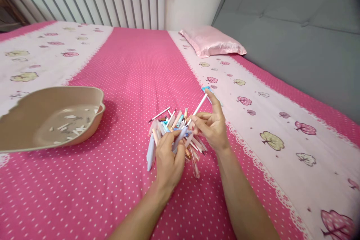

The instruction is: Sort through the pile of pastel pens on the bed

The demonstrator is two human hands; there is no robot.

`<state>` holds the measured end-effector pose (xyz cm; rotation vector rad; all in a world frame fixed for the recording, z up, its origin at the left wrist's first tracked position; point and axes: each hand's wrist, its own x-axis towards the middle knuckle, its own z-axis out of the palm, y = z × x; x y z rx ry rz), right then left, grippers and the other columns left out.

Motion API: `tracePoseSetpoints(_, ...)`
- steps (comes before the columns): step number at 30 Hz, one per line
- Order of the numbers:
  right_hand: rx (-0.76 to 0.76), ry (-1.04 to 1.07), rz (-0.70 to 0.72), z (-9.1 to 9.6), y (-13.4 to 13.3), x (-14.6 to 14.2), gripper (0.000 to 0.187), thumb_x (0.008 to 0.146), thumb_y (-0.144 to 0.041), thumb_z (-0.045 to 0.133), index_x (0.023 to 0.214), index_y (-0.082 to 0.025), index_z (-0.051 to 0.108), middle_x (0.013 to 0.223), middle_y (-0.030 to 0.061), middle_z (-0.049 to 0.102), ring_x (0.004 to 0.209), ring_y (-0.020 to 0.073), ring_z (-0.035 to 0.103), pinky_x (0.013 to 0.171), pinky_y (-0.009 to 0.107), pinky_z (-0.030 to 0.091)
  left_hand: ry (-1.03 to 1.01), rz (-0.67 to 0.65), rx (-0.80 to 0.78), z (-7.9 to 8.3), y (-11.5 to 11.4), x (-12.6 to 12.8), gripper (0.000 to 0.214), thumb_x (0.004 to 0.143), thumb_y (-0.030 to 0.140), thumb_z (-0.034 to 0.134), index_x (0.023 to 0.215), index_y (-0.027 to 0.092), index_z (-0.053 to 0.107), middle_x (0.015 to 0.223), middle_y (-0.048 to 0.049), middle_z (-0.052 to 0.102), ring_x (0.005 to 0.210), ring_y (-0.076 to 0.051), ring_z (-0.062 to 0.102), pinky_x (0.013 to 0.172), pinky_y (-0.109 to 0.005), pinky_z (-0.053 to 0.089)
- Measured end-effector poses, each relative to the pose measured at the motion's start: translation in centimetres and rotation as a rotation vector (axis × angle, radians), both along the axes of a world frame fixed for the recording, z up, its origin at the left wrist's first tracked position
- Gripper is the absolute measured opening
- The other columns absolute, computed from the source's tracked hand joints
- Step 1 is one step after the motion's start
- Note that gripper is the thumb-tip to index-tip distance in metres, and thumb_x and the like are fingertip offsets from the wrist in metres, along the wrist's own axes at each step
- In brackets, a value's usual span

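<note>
"So which way did our white stick point?"
"Over the pen pile, long axis slanting up toward the pillow near the far right corner of the bed."
"Any room?"
"Yeah, polka-dot fabric ran from our pile to the far edge, basin off left."
"Hands?"
"Just apart, our right hand pinching the stick, left hand a lavender pen."

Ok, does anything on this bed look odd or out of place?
Mainly the pens, heaped in a jumble straight on the bedspread; the basin with small white pieces also seems unusual on a bed.
</note>
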<state>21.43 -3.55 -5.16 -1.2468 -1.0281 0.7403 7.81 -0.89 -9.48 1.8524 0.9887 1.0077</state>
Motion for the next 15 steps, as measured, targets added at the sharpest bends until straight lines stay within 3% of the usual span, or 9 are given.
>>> tracePoseSetpoints(5,0.029,-0.019,-0.044,-0.4,0.2,0.1,0.07,0.079,-0.032,0.063,0.137,-0.034,0.023,0.065,-0.0034,0.055,0.044,0.0115,0.047,0.041,0.028,0.044,-0.065,-0.019,-0.007,-0.3,0.0,0.0,0.024,0.08,0.017,0.049,0.099,0.02,0.063,0.086,-0.0067,0.067,0.08,-0.021,0.062,0.071,-0.035,0.048)
tracePoseSetpoints(15,0.051,-0.053,-0.05,-1.2,0.5,-0.2,0.066,0.079,-0.03,0.062,0.136,-0.035,0.03,0.065,-0.0032,0.058,0.043,0.0111,0.045,0.04,0.027,0.041,-0.162,-0.056,-0.092,-0.6,0.0,0.1,0.022,0.08,0.022,0.052,0.099,0.021,0.064,0.085,-0.0073,0.067,0.079,-0.021,0.063,0.066,-0.034,0.05)
